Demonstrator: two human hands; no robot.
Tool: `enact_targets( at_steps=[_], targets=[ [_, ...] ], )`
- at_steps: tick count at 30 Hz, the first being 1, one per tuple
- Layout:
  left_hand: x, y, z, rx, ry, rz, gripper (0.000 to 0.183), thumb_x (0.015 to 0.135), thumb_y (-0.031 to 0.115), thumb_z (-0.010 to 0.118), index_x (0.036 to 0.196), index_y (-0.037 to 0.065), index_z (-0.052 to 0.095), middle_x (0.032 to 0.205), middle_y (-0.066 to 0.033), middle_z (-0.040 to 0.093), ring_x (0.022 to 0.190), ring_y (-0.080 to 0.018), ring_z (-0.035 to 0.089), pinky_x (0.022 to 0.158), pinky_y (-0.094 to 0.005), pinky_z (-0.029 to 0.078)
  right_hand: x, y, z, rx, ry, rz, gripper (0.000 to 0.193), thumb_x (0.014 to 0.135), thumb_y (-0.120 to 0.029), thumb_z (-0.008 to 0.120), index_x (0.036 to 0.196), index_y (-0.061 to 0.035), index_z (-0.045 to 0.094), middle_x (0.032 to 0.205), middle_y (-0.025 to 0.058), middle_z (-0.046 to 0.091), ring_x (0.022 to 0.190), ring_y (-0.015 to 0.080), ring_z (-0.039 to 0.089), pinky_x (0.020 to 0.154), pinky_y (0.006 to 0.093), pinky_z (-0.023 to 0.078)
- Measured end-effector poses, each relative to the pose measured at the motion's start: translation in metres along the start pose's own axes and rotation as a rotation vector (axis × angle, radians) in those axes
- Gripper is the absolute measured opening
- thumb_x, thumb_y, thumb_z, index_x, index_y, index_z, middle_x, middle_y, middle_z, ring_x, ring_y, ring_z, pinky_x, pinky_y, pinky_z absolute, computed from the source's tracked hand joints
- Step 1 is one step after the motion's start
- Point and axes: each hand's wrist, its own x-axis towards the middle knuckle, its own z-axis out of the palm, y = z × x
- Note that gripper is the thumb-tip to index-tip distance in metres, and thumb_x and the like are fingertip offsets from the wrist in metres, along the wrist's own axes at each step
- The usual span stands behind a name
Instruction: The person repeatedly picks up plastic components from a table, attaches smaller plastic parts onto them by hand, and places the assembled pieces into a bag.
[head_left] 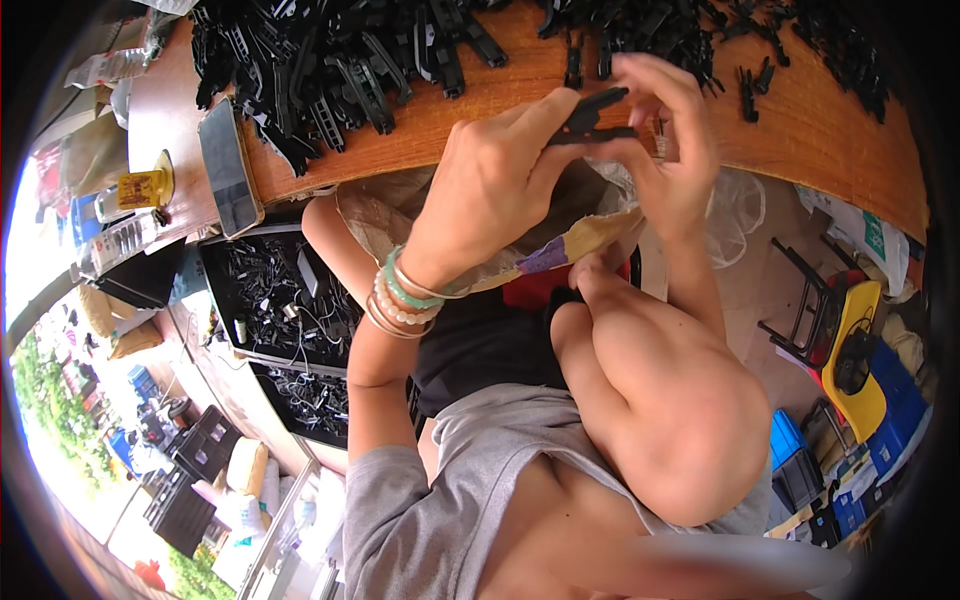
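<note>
Above the table's near edge, my left hand (490,180) pinches a black plastic part (590,112) between thumb and fingers. The piece is long and narrow, with two arms that spread apart toward the right. My right hand (672,165) is curled around its right end, the thumb against the lower arm and the fingers bent above, slightly blurred. Beyond my hands, a large heap of similar black plastic parts (350,65) covers the back left of the table. Another pile of smaller black pieces (665,35) lies at the back right.
The brown wooden table (830,165) curves across the top. A phone (229,165) and a yellow container (143,190) lie on its left. Black trays of small parts (285,290) stand below left. An open bag (590,235) hangs under my hands; a yellow chair (853,360) stands right.
</note>
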Motion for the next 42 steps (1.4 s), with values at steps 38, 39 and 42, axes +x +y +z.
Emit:
enact_targets(
  at_steps=[38, 39, 42],
  targets=[
    [0.081, -0.040, -0.008, 0.594, 0.206, 0.192, 0.023, 0.084, 0.012, 0.065, 0.101, -0.003, 0.060, 0.091, -0.0158, 0.059, 0.075, -0.0286, 0.061, 0.063, -0.0368, 0.050, 0.006, 0.009, 0.022, -0.654, -0.309, -0.093, 0.027, 0.072, -0.001, 0.065, 0.097, -0.0093, 0.068, 0.101, 0.0032, 0.057, 0.094, 0.0228, 0.053, 0.080, 0.0365, 0.042],
    [0.086, -0.048, -0.005, 0.604, 0.152, 0.169, 0.028, 0.076, 0.011, 0.069, 0.098, -0.003, 0.060, 0.091, -0.0169, 0.054, 0.077, -0.0337, 0.060, 0.064, -0.0384, 0.050, 0.003, 0.006, 0.024, -0.655, -0.297, -0.110, 0.026, 0.072, -0.001, 0.065, 0.096, -0.0096, 0.068, 0.104, 0.0034, 0.058, 0.099, 0.0234, 0.053, 0.083, 0.0380, 0.040],
    [0.092, -0.056, -0.001, 0.447, 0.304, 0.264, 0.024, 0.076, 0.008, 0.070, 0.096, -0.003, 0.062, 0.090, -0.0149, 0.056, 0.077, -0.0326, 0.061, 0.064, -0.0371, 0.050, -0.002, 0.007, 0.027, -0.634, -0.262, -0.124, 0.021, 0.073, -0.002, 0.066, 0.092, -0.0092, 0.067, 0.109, 0.0042, 0.059, 0.109, 0.0252, 0.052, 0.091, 0.0416, 0.036]
  ],
)
